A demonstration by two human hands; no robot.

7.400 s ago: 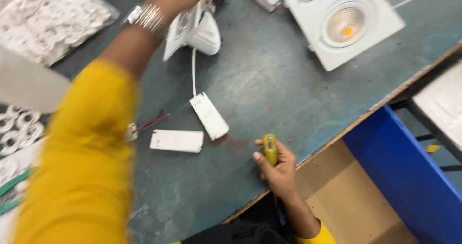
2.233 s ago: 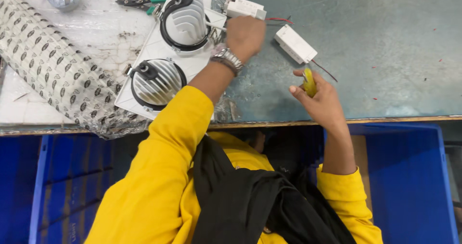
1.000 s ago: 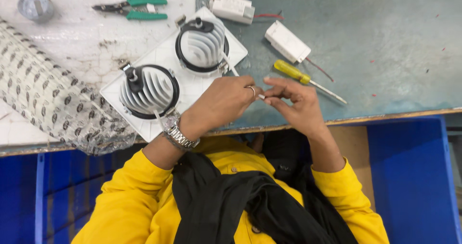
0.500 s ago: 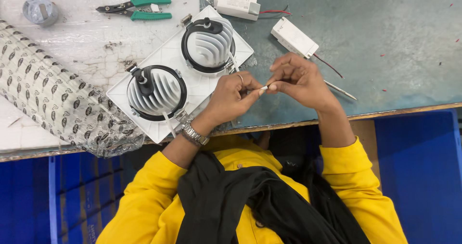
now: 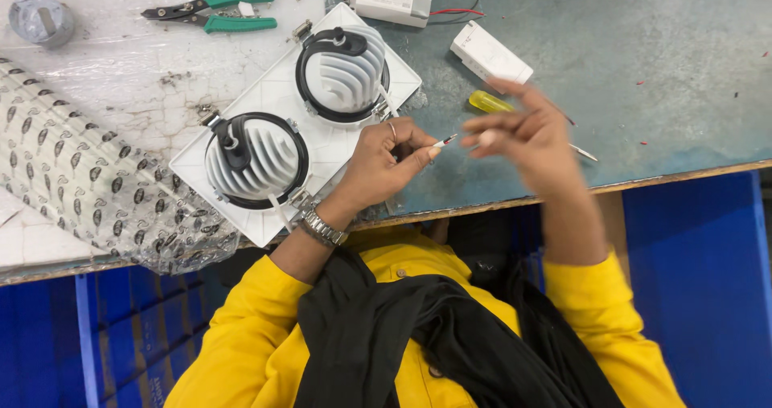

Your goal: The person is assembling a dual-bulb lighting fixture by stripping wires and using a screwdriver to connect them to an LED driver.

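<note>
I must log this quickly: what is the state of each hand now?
Left hand: shut, pinching a thin wire end between thumb and fingers.
Right hand: open, fingers spread, blurred, holding nothing visible, just beside the wire end.

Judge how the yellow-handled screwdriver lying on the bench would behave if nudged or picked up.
The screwdriver has a rounded handle and lies flat on the smooth bench, so a nudge would probably roll it. Its thin shaft looks rigid. It seems small and likely light, easy to lift with the right hand beside it.

left hand (image 5: pixel 378 163) pinched shut, right hand (image 5: pixel 527 135) blurred — fingers spread, close together
</note>
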